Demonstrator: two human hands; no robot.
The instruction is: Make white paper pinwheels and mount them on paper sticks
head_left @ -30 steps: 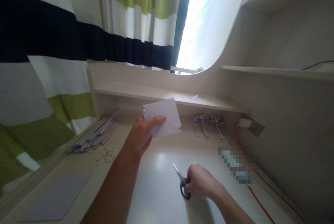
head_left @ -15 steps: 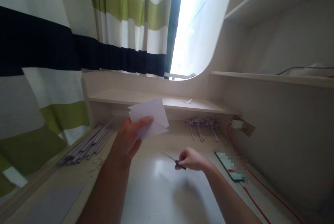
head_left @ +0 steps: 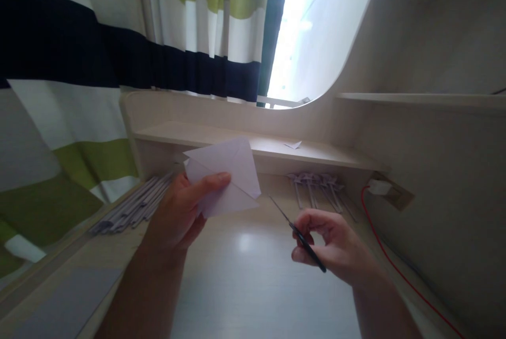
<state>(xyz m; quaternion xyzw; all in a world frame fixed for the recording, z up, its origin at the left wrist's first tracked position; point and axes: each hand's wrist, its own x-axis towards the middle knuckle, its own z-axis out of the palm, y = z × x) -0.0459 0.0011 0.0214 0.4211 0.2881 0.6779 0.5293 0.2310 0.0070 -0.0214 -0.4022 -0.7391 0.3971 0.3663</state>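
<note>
The right hand [head_left: 336, 244] was curled around a pair of scissors [head_left: 298, 234], fingers through or around the dark handles, thin blades together as far as the picture showed. The long line of the scissors ran up and to the left, from the handles in the palm to a tip that pointed straight at the folded paper [head_left: 223, 175]. That tip sat just beside the paper's lower right corner, apart from it, a small gap between them.

The left hand [head_left: 179, 212] pinched the paper, thumb [head_left: 213, 181] pressed flat over its front face, the other fingers hidden behind. The paper was held up off the desk [head_left: 253, 286], tilted, its pointed corner aimed right, towards the blades. So the scissors lay to the right of and a little below the paper, and the right hand was the one nearer the cutting edge.

Further out, a bundle of grey paper sticks [head_left: 134, 204] lay on the desk to the left, a row of small paper pieces on sticks [head_left: 316, 186] at the back under the shelf [head_left: 237, 141], and a red cable [head_left: 391, 265] ran down the right side.

A second before, the scissors lay flat on the desk under the right hand; half a second before, they were just lifted, low and blurred. Now they were raised and close to the paper, which the left hand had kept in much the same hold.
</note>
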